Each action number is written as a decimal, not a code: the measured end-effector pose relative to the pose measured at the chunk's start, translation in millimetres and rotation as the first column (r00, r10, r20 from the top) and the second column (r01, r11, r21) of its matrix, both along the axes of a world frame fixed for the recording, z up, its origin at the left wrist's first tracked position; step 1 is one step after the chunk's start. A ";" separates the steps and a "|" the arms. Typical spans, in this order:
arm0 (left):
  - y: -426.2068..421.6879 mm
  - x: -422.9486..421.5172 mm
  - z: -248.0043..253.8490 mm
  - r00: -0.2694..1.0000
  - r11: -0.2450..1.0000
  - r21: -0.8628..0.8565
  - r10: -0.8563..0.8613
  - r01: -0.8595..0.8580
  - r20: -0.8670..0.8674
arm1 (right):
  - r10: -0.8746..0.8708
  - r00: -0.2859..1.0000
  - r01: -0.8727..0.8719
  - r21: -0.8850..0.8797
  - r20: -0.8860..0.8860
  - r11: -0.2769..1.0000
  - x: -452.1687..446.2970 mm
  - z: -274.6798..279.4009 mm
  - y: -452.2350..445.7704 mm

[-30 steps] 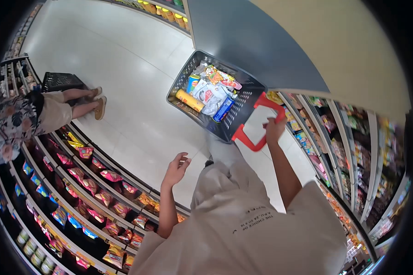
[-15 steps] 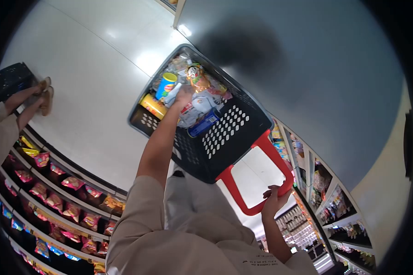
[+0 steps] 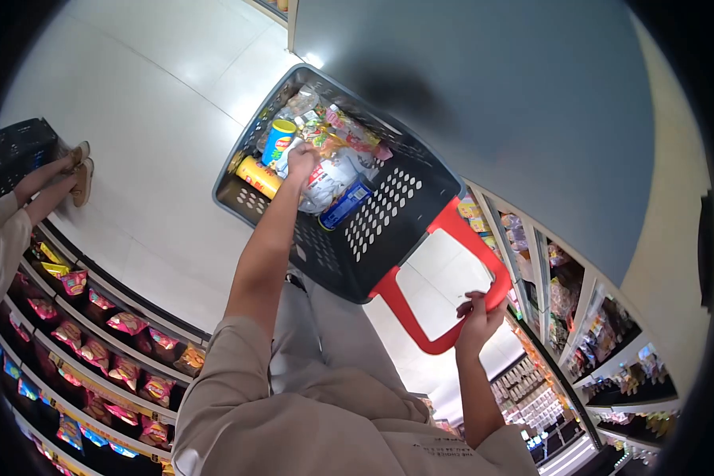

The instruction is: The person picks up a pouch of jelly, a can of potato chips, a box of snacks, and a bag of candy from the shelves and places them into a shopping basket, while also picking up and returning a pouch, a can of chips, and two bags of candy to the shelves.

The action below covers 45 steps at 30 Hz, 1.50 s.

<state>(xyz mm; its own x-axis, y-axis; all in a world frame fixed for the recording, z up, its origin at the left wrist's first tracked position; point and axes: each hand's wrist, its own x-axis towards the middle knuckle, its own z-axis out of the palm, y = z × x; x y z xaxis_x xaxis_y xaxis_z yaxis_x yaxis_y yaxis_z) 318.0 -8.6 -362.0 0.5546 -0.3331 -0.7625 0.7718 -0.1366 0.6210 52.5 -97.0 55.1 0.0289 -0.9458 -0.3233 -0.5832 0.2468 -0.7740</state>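
My left hand (image 3: 301, 162) reaches down into a black shopping basket (image 3: 373, 252), its fingers closed on what looks like the white plastic bag (image 3: 339, 179) among the goods. Beside that hand stand a blue canister with a yellow lid (image 3: 278, 143) and a yellow canister (image 3: 259, 176) lying tilted. A dark blue canister (image 3: 346, 208) rests against the near side of the bag. Shiny, colourful packets (image 3: 349, 131) fill the far end. My right hand (image 3: 477, 324) is wrapped round the corner of the basket's red handle (image 3: 398, 308).
Shelves of bagged snacks (image 3: 124, 370) curve along the lower left, and more stocked shelves (image 3: 559, 293) run along the right. Another person's legs (image 3: 44, 178) and a dark basket (image 3: 24, 151) are at the left. A grey panel (image 3: 492, 95) borders the upper right.
My left hand has drawn slightly closer and to the left in view. The golden packet beside it has shifted, showing pink and yellow packets. My right hand stays on the handle.
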 end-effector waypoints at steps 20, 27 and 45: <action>289.3 -200.0 537.6 0.987 0.768 -0.621 -0.094 0.156 0.132 | 0.358 0.834 -0.442 -0.121 -0.419 0.889 -26.4 -13.3 17.1; 301.7 -251.6 552.5 0.737 0.653 -0.349 -0.546 0.672 0.397 | 0.680 0.348 -0.911 0.064 0.645 0.406 -106.5 107.7 215.1; 69.1 -287.1 561.4 0.192 0.289 0.031 -0.710 0.957 0.677 | 0.339 0.661 -0.583 0.174 0.669 0.794 -218.1 168.6 51.8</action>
<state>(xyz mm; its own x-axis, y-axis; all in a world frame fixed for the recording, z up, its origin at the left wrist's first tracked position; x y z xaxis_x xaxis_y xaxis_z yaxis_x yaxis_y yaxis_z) 30.9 60.4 199.4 -0.0463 -0.9796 -0.1956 -0.1177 -0.1891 0.9749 -165.5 -45.2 223.6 0.7231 -0.5774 -0.3791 -0.1644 0.3892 -0.9064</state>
